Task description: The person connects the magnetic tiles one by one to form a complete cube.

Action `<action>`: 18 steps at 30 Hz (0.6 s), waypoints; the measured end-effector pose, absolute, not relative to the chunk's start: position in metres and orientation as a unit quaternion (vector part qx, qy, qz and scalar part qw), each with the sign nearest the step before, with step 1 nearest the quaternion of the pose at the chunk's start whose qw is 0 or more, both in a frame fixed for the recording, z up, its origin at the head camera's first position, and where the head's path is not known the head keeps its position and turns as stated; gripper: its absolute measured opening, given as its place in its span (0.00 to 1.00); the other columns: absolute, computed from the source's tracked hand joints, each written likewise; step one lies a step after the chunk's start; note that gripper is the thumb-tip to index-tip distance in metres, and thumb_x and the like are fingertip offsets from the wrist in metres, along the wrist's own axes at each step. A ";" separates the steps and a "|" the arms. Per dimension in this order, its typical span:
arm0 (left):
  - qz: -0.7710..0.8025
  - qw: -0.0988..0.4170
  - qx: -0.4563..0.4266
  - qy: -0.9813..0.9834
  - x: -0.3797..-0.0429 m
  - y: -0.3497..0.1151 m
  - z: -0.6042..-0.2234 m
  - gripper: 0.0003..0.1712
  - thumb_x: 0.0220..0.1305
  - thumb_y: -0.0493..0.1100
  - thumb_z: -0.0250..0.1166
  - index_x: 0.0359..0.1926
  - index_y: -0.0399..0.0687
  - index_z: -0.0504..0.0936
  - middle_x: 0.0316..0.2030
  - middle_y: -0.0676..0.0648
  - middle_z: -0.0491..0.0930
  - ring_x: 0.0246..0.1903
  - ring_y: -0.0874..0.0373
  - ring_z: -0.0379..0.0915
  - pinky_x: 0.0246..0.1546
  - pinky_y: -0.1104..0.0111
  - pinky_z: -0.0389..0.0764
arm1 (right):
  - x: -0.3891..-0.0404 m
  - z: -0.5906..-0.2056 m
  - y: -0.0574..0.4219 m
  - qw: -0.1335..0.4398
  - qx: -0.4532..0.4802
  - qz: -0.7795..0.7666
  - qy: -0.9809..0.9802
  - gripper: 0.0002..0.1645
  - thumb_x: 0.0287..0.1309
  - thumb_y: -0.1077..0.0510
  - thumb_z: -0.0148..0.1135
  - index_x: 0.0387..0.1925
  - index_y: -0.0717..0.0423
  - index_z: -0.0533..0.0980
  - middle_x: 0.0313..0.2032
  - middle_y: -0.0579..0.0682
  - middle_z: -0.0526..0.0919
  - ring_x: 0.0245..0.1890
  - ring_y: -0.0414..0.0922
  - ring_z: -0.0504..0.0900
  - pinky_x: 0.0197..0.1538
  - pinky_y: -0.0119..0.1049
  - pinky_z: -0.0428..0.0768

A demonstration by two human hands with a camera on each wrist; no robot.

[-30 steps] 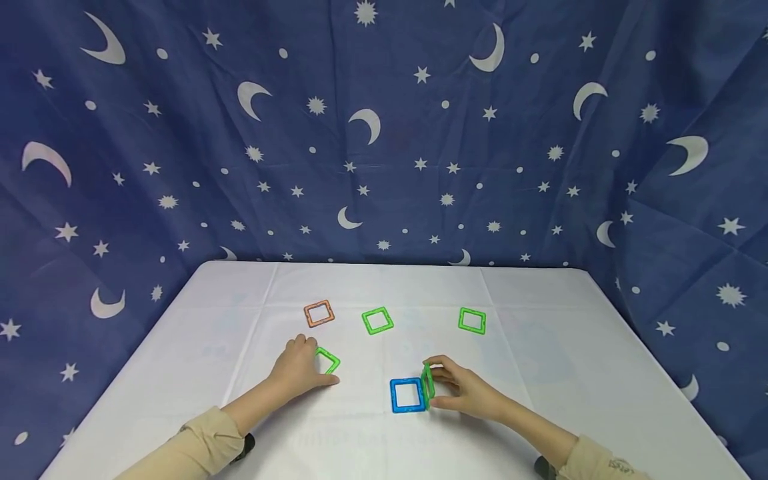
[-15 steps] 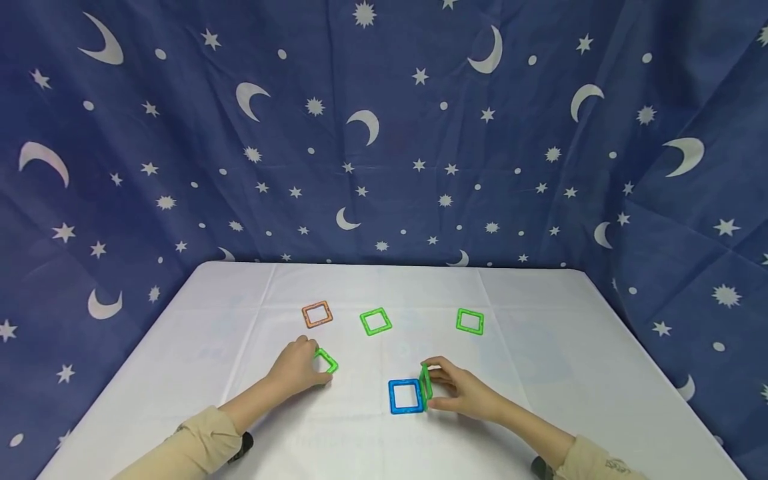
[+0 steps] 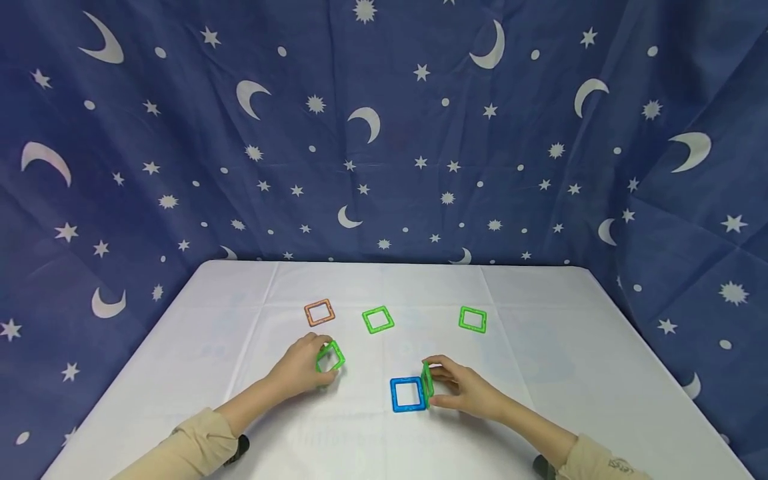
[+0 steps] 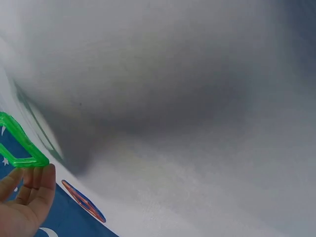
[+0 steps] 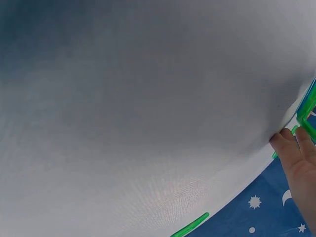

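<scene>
My left hand (image 3: 303,365) pinches a green square magnetic tile (image 3: 339,353) between thumb and fingers. In the left wrist view that tile (image 4: 22,143) is tilted up off the tabletop, its shadow on the white cloth. A blue square magnetic tile (image 3: 393,397) lies flat at the front middle of the table. Along its right edge a second green tile (image 3: 428,381) stands upright, and my right hand (image 3: 465,390) holds it by thumb and fingers. The right wrist view catches only a corner of this upright tile (image 5: 303,116) beside the fingertips.
Farther back on the white table (image 3: 540,360) lie an orange square tile (image 3: 309,317), a green tile (image 3: 367,325) near the middle and another green tile (image 3: 473,330) to the right. A blue curtain with moons and stars (image 3: 408,133) hangs behind the table.
My left hand has lifted and tilted its green tile, which lay flat on the table before. The right hand keeps its hold on the upright green tile beside the blue one.
</scene>
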State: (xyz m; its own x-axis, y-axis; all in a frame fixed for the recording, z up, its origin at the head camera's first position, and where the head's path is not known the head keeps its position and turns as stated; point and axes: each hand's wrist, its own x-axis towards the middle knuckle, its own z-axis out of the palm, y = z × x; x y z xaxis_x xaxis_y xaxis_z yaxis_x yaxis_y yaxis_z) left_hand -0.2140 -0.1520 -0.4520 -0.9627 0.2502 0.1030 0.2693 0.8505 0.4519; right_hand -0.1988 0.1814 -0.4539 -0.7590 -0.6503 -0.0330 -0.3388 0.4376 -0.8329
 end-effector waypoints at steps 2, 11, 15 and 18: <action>-0.237 0.027 -0.146 -0.960 -0.214 -0.151 -0.452 0.34 0.44 0.47 0.74 0.53 0.37 0.76 0.36 0.47 0.76 0.33 0.59 0.70 0.33 0.66 0.73 | -0.199 -0.453 0.181 0.171 -0.299 -0.435 0.832 0.36 0.58 0.56 0.63 0.63 0.64 0.60 0.58 0.66 0.73 0.60 0.62 0.72 0.59 0.55 0.71; -0.258 0.044 -0.149 -0.954 -0.216 -0.149 -0.450 0.32 0.40 0.50 0.78 0.46 0.38 0.79 0.31 0.52 0.77 0.30 0.62 0.72 0.32 0.69 0.75 | -0.200 -0.453 0.178 0.164 -0.302 -0.427 0.836 0.37 0.58 0.55 0.64 0.63 0.64 0.60 0.59 0.66 0.73 0.59 0.62 0.72 0.59 0.53 0.72; -0.295 0.043 -0.168 -0.940 -0.216 -0.146 -0.449 0.34 0.41 0.50 0.77 0.48 0.37 0.79 0.34 0.49 0.80 0.33 0.59 0.79 0.33 0.69 0.79 | -0.200 -0.453 0.180 0.160 -0.298 -0.419 0.842 0.37 0.58 0.54 0.63 0.63 0.63 0.60 0.59 0.65 0.72 0.59 0.62 0.72 0.59 0.55 0.72; -0.311 0.024 -0.187 -0.931 -0.217 -0.143 -0.451 0.36 0.43 0.51 0.76 0.51 0.35 0.78 0.36 0.47 0.81 0.35 0.56 0.80 0.36 0.67 0.81 | -0.201 -0.453 0.180 0.161 -0.299 -0.422 0.841 0.37 0.58 0.54 0.64 0.64 0.64 0.60 0.59 0.66 0.72 0.59 0.63 0.72 0.58 0.54 0.73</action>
State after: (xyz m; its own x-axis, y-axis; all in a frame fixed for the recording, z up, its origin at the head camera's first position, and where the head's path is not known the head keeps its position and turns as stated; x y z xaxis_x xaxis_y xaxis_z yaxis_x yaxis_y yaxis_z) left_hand -0.2165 -0.1431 -0.4506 -0.9286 0.3345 0.1605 0.3638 0.7362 0.5707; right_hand -0.2005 0.1796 -0.4530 -0.7692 -0.6387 -0.0185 -0.3672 0.4655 -0.8053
